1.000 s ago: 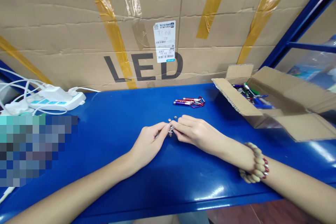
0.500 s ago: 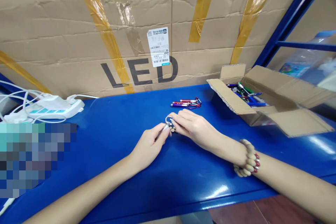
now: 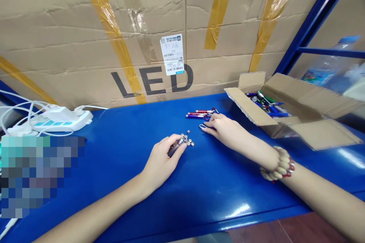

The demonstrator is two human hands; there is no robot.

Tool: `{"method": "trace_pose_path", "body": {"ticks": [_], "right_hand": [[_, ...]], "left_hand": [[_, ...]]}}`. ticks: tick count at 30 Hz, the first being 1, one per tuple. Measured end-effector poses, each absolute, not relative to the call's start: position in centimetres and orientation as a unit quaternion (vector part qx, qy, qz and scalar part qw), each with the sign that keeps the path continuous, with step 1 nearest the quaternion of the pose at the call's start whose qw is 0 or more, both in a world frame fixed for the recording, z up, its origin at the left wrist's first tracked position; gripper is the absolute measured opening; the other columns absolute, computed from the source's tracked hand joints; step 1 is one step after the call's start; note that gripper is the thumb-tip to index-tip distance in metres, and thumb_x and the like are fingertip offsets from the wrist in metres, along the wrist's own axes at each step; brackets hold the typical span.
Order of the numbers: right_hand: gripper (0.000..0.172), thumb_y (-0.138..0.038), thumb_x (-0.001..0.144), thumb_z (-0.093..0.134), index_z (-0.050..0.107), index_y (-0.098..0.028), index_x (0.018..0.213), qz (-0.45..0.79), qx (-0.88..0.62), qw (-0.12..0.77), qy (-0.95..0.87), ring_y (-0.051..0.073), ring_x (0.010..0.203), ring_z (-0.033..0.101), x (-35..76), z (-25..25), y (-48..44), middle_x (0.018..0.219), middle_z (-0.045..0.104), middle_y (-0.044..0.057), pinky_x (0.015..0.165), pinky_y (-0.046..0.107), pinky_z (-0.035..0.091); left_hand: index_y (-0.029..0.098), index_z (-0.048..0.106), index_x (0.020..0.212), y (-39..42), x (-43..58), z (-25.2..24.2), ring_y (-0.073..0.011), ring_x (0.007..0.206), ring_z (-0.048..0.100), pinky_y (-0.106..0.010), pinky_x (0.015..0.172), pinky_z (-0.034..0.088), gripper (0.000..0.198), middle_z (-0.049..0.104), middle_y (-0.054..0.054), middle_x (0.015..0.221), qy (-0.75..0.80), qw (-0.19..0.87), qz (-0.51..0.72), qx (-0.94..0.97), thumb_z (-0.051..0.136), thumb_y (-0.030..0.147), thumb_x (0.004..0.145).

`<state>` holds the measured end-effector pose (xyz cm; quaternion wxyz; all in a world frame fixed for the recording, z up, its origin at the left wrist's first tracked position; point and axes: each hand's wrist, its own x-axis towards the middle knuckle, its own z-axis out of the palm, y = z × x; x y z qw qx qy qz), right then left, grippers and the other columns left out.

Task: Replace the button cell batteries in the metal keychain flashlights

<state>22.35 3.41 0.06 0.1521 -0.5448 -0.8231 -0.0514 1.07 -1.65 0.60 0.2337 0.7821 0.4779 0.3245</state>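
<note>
My left hand (image 3: 159, 163) is closed around a small keychain penlight (image 3: 177, 146) with a dark body and a silver end pointing up and to the right. Several button cells (image 3: 190, 142) lie on the blue table just beyond that end. To the right, my right hand (image 3: 228, 131) pinches a silver carabiner clip (image 3: 202, 126) between thumb and fingertips, apart from the penlight. Just behind the clip lie red and purple penlights (image 3: 196, 114) with red clips, partly covered by my right fingers.
An open cardboard box (image 3: 325, 134) of assorted penlights (image 3: 266, 104) stands at the right. White power strips (image 3: 65, 119) with tangled cables lie at the left, near a blurred patch. A large taped carton (image 3: 154, 15) forms the back. A blue shelf post (image 3: 310, 15) rises at the right.
My right hand has moved right, away from the penlight, with the carabiner clip. The silver end in my left hand and the button cells now show more plainly.
</note>
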Motion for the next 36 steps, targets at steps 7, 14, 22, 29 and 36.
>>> {"method": "trace_pose_path", "body": {"ticks": [7,14,22,29,36], "right_hand": [[0.027,-0.041,0.08,0.059,0.073,-0.018,0.074,0.273,-0.439,0.391,-0.762,0.012,0.058,0.059,18.8,1.8,0.8,0.068,0.067,0.002,0.051,0.022,0.047],[0.023,-0.037,0.075,0.065,0.072,-0.015,0.075,0.384,-0.423,0.415,-0.708,0.011,0.058,0.061,17.8,0.8,-0.2,0.076,0.067,0.004,0.044,0.018,0.051],[0.014,-0.024,0.083,0.058,0.069,-0.017,0.078,0.159,-0.398,0.451,-0.783,0.013,0.068,0.063,19.2,1.4,0.7,0.079,0.069,0.003,0.063,0.025,0.052],[0.012,-0.024,0.084,0.058,0.07,-0.021,0.081,0.045,-0.411,0.274,-0.868,0.015,0.079,0.064,21.6,0.8,3.3,0.085,0.07,0.002,0.067,0.025,0.045],[0.016,-0.024,0.085,0.057,0.069,-0.022,0.096,0.051,-0.364,0.194,-0.91,0.013,0.081,0.064,21.1,0.8,2.6,0.093,0.068,0.002,0.063,0.022,0.044]], "left_hand": [[0.015,0.066,0.081,-2.0,0.8,-0.1,-0.0068,0.046,0.05,-0.015,0.048,0.039,0.016,0.063,0.003,0.06,0.407,0.211,0.382,0.802,0.052,0.021,0.086],[0.015,0.068,0.086,-1.9,0.8,-0.7,-0.0093,0.053,0.059,-0.016,0.054,0.045,0.017,0.069,0.0,0.068,0.381,0.154,0.403,0.818,0.052,0.016,0.085],[0.017,0.069,0.079,-1.3,0.5,0.6,-0.011,0.058,0.062,-0.017,0.057,0.046,0.024,0.07,0.001,0.067,0.461,0.247,0.336,0.783,0.048,0.025,0.088],[0.022,0.067,0.105,0.0,-1.2,0.1,-0.0185,0.079,0.055,-0.033,0.074,0.044,0.028,0.068,-0.005,0.098,0.392,0.022,0.235,0.889,0.045,0.015,0.089],[0.022,0.063,0.111,1.0,-1.6,-0.4,-0.0197,0.081,0.049,-0.035,0.076,0.043,0.036,0.062,-0.006,0.097,0.432,-0.024,0.228,0.872,0.035,0.011,0.091]]}}
